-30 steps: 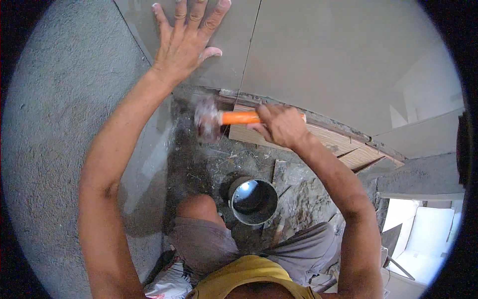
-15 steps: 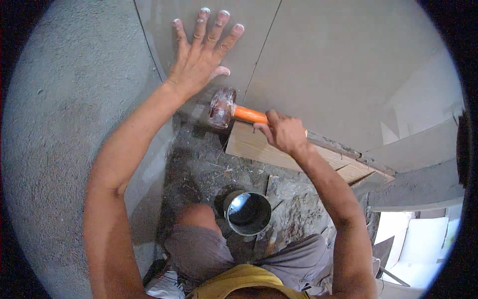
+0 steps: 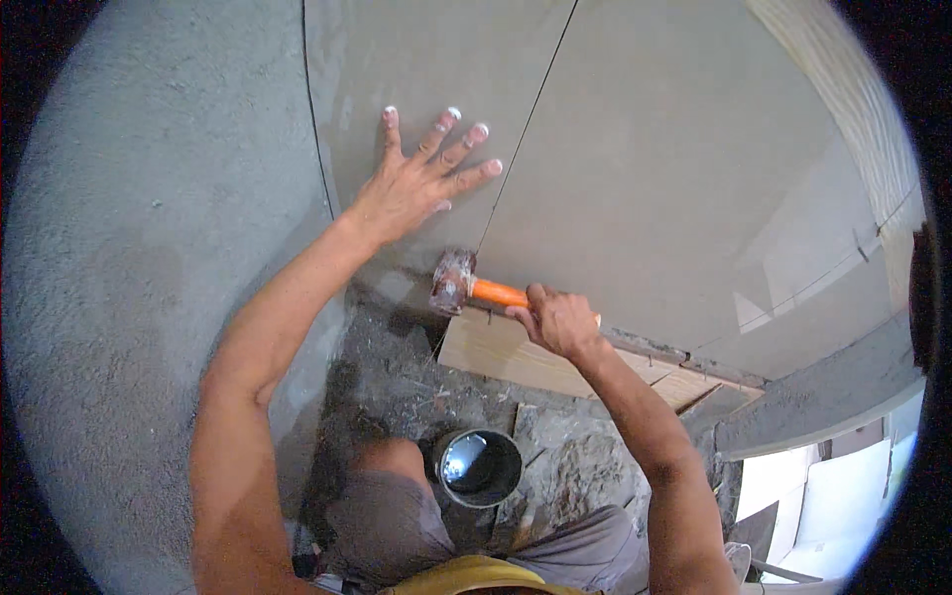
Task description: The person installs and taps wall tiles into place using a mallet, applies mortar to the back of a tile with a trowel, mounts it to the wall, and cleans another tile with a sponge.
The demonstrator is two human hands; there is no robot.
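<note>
My left hand lies flat with fingers spread on a large grey tile on the wall. White powder coats its fingertips. My right hand is wrapped round the orange handle of a mallet. The mallet's dark, white-smeared head is close to the foot of the seam between this tile and the wide grey tile to its right. Whether the head touches the tile, I cannot tell. Beneath the mallet, a pale wooden board runs along the bottom of the tiles.
A dark bucket, partly lit inside, stands on the rubble-strewn floor before my knees. Rough grey plaster wall rises on the left. Nails stick up along the board. A bright opening lies at the lower right.
The whole view has tilted upward, so the wall, board and bucket sit lower in the picture. My left hand remains spread on the tile; my right still holds the mallet.
</note>
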